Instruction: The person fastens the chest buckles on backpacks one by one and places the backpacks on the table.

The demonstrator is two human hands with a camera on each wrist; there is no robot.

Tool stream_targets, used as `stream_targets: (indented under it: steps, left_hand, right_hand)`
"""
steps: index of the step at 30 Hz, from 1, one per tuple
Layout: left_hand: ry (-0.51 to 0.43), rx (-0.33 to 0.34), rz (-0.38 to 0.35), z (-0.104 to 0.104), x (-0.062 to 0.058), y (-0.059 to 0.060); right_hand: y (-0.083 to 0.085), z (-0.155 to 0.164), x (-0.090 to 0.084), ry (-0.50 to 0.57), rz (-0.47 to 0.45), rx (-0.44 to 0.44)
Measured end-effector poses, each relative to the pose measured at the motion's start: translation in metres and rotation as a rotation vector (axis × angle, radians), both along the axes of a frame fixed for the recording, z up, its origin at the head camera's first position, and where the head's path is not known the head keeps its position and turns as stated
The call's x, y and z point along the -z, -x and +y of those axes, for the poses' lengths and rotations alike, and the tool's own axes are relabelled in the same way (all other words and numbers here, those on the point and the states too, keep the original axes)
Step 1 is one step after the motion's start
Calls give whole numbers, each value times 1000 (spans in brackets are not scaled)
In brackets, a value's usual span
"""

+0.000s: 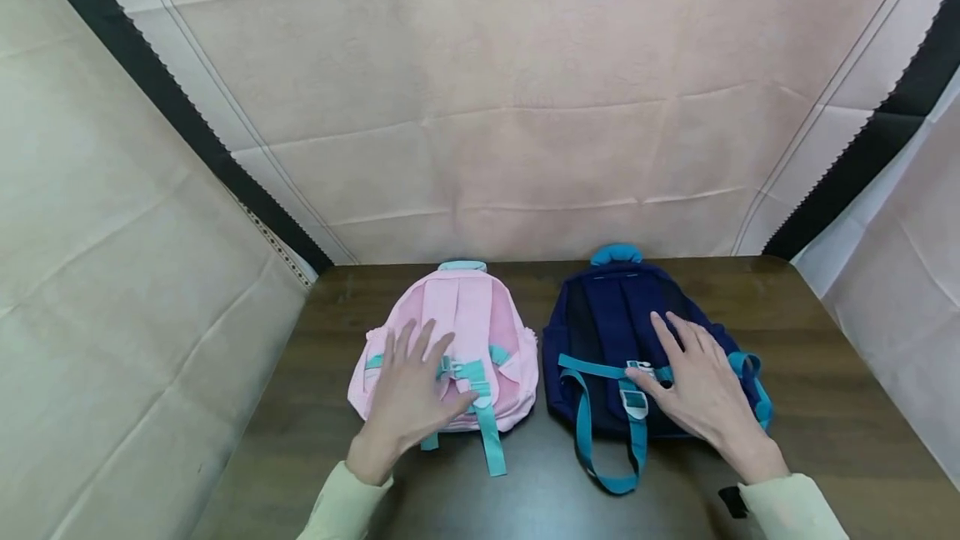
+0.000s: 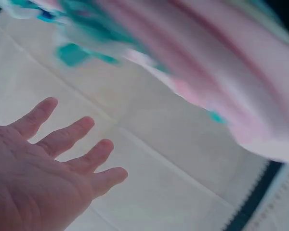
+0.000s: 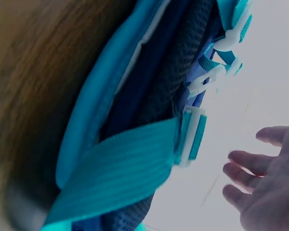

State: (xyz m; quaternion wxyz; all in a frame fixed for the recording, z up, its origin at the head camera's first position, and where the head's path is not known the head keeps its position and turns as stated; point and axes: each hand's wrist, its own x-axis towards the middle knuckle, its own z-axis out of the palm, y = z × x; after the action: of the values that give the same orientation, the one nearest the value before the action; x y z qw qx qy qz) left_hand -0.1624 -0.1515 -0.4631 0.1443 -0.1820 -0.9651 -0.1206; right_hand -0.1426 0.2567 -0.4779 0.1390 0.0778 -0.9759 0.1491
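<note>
Resting our flat, open hands, left (image 1: 411,394) on the pink bag (image 1: 480,315), right (image 1: 701,394) on the navy bag (image 1: 607,315) (both look soft, light), we judge the straps (image 1: 600,423) handiest to grip.

Two backpacks sit side by side on the tabletop (image 1: 825,407), straps facing up, with a small gap between them. The left backpack (image 1: 450,340) has the left hand (image 1: 411,394) over its near part, and the right backpack (image 1: 622,332) has the right hand (image 1: 701,394) on it. A backdrop (image 1: 525,107) stands behind both.
</note>
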Motion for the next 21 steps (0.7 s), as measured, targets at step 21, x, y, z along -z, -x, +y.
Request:
stream_targets:
  steps: [21]
  left_hand:
    - [-120,497,-122,162,12,7]
  right_hand:
    - [-9,29,14,31,1,-93]
